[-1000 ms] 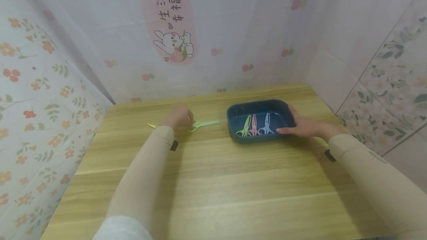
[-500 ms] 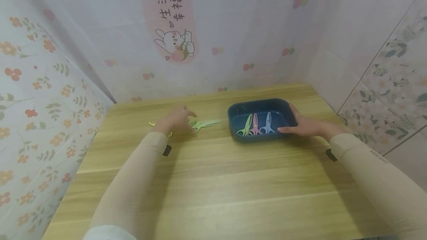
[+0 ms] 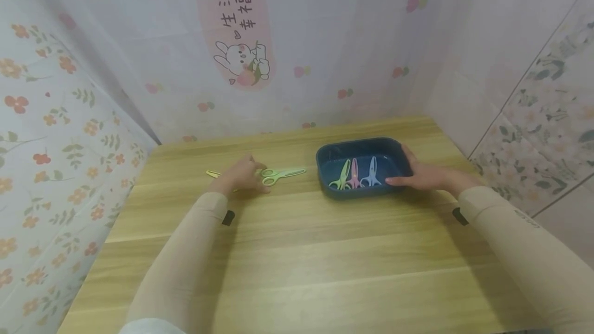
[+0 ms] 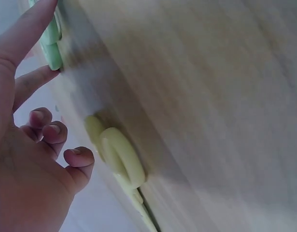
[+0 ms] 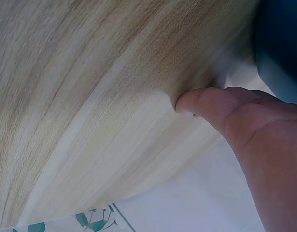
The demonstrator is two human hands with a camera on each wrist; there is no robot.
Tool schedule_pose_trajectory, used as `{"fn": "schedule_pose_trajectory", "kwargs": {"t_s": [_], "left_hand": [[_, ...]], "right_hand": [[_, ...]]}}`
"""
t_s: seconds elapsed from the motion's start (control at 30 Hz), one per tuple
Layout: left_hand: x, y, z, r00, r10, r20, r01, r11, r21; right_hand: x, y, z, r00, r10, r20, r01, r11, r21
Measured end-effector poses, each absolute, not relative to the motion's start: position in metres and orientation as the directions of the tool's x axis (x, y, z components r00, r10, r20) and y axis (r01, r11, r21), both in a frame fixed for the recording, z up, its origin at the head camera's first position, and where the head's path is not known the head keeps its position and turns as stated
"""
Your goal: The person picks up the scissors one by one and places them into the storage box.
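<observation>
Light green scissors [image 3: 284, 173] lie on the table with their blades pointing right. My left hand [image 3: 241, 173] is at their handles. In the left wrist view, thumb and forefinger reach out straight to the green handles [image 4: 52, 55], while the other fingers bend toward the palm. Yellow scissors [image 4: 121, 157] lie below that hand; in the head view it covers most of them, leaving the yellow tip [image 3: 213, 174] showing. At the right, my right hand [image 3: 424, 175] holds a dark blue plastic box [image 3: 341, 194] by its right end, thumb over the rim.
Inside the box are three scissors: yellow-green [image 3: 344, 173], pink [image 3: 355, 171] and light blue [image 3: 373, 171]. They lean side by side near its front wall. The wooden table [image 3: 315, 251] meets a printed curtain [image 3: 325, 55] at the back.
My left hand lifted off the green scissors' handles, drew back left with its fingers spread, then came down again beside them. The right hand and the box have stayed in place.
</observation>
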State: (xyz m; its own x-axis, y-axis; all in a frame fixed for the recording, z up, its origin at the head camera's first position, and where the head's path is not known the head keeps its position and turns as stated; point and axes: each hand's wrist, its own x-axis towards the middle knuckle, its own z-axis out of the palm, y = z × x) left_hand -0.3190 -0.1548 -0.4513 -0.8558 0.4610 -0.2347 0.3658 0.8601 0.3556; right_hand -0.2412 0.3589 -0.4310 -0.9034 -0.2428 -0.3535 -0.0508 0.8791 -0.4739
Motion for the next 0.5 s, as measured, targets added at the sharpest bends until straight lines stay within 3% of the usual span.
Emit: {"fn": "schedule_pose_trajectory", "kwargs": {"t_s": [0.2, 0.5], "left_hand": [[-0.3211, -0.1594, -0.4592, -0.853, 0.476, -0.213, 0.354, 0.828, 0.434], [-0.3199, -0.1598, -0.4606, -0.852, 0.495, -0.171, 0.384, 0.813, 0.438]], "right_hand": [[-0.2425, 0.3597, -0.4309, -0.903, -0.242, -0.355, -0.050, 0.880, -0.473], [-0.2421, 0.3592, -0.4307, -0.904, -0.236, -0.355, -0.042, 0.878, -0.477]]}}
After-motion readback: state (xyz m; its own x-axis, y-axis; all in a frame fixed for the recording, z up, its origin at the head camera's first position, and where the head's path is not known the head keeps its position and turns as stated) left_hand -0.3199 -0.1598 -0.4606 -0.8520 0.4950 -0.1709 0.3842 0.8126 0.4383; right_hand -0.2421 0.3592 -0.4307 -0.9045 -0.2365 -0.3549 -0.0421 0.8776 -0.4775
